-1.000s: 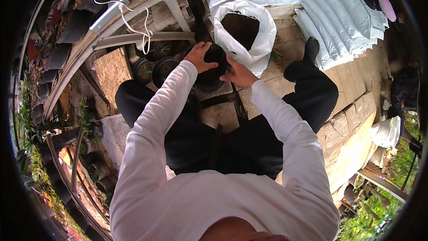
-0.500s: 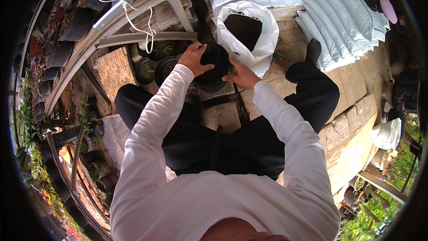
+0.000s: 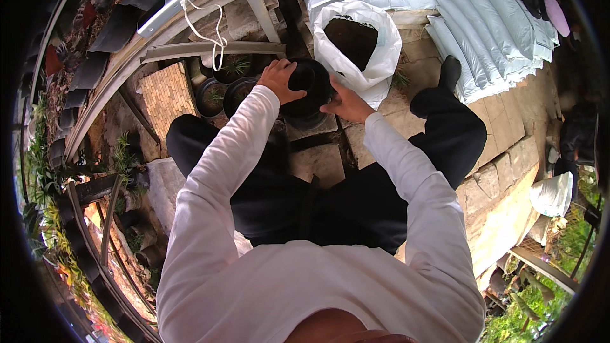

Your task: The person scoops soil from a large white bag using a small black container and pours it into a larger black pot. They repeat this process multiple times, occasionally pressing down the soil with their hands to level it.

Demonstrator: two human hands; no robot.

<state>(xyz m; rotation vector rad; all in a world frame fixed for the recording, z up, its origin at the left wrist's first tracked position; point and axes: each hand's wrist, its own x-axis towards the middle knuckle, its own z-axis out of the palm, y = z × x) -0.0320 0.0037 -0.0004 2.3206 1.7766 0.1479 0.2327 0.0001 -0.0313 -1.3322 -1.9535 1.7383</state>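
Observation:
Between my hands is a black plant pot (image 3: 309,82), its dark inside facing up. My left hand (image 3: 281,81) curls over the pot's left rim, thumb pointing right. On the opposite side, my right hand (image 3: 348,103) grips the wall, its fingertips partly hidden by the pot. Another black rim (image 3: 305,121) shows just beneath, close to the paving; I cannot tell whether the two are nested. Right beside the pot stands an open white sack (image 3: 389,57) with dark soil (image 3: 351,43) inside.
Small potted plants (image 3: 210,97) stand left of my left hand, by a tile-patterned board (image 3: 166,96). A metal bar (image 3: 210,49) and a white cable (image 3: 219,43) lie beyond them. Stacked pale sacks (image 3: 489,25) fill the far right. My legs (image 3: 445,121) flank the work spot.
Both hands keep their hold on the pot, with barely any shift. The whole view has moved slightly, so the surroundings sit a little further right.

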